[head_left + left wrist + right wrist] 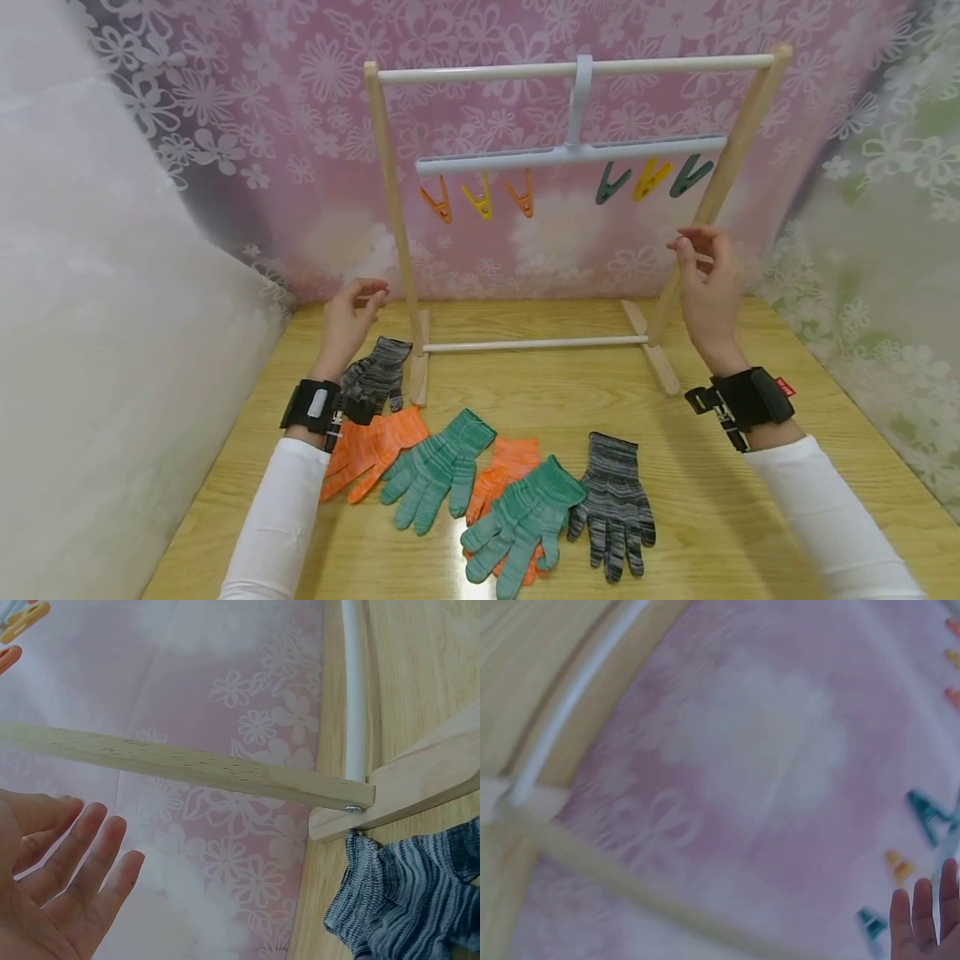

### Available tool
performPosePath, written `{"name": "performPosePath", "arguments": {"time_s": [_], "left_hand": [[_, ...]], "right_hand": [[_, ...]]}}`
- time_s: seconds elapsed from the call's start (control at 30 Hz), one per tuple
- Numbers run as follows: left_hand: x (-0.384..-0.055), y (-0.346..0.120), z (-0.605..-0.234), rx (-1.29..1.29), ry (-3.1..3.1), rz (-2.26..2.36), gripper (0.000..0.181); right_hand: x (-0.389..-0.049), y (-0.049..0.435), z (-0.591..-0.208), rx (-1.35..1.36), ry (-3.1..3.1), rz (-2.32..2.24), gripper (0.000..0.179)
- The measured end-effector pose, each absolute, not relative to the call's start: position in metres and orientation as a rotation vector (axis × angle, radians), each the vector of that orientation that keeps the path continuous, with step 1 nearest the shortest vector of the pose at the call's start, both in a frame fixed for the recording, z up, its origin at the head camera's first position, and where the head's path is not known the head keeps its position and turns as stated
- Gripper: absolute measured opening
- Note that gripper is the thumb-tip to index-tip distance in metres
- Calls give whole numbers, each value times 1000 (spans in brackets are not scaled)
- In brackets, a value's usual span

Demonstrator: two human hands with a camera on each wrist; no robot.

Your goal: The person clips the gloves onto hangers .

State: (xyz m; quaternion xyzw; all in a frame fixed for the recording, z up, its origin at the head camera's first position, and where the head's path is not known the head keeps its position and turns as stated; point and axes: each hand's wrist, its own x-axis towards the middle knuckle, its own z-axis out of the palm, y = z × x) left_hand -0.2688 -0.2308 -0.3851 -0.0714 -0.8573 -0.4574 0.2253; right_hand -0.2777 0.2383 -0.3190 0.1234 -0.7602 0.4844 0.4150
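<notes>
My left hand (pixel 349 323) hovers beside the rack's left post, fingers relaxed and holding nothing; the left wrist view shows them spread near the wooden post (pixel 180 766). By the right post my right hand (pixel 711 287) is raised, fingers loosely bent with nothing between them. A light grey hanger (pixel 510 160) hooks over the top bar of the wooden rack (pixel 487 73). From it hang clothespins: an orange clothespin (pixel 437 200) and others at left, a green clothespin (pixel 613 183) and others at right. Under my left hand lies a grey striped glove (pixel 378 371).
On the wooden table (pixel 525 383), an orange glove (pixel 382 446), a green glove (pixel 442 471), a second green glove (pixel 521 521) over another orange glove (pixel 513 457), and a dark striped glove (pixel 615 500) lie in front of the rack. A flowered curtain (pixel 330 208) stands behind.
</notes>
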Motion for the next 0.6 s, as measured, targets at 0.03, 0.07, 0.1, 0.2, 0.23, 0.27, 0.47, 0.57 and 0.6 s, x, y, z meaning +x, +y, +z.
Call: {"name": "performPosePath", "arguments": {"time_s": [0.03, 0.07, 0.1, 0.2, 0.23, 0.27, 0.47, 0.57, 0.6], "left_hand": [[-268, -231, -385, -186, -2365, -1257, 27], [-266, -231, -386, -173, -2364, -1250, 26], [-265, -230, -386, -165, -2359, -1254, 26], [-259, -232, -389, -133, -2344, -1261, 25], [-256, -232, -390, -120, -2340, -1268, 25], [-254, -233, -391, -112, -2337, -1266, 25], [-243, -239, -395, -67, -2316, -1262, 25], [-237, -241, -397, -54, -2328, -1275, 25], [-235, -242, -398, -48, -2339, -1276, 25]], "right_hand": [[-274, 227, -314, 366, -1900, 1245, 25], [-271, 216, -310, 416, -1896, 1267, 24], [-269, 204, -305, 467, -1894, 1281, 24], [-264, 168, -297, 631, -1926, 1345, 24], [-263, 156, -295, 679, -1941, 1353, 24], [-264, 145, -294, 720, -1963, 1348, 24], [-271, 83, -292, 876, -2118, 1321, 31], [-277, 61, -295, 903, -2258, 1382, 40], [-279, 55, -296, 900, -2310, 1390, 44]]}}
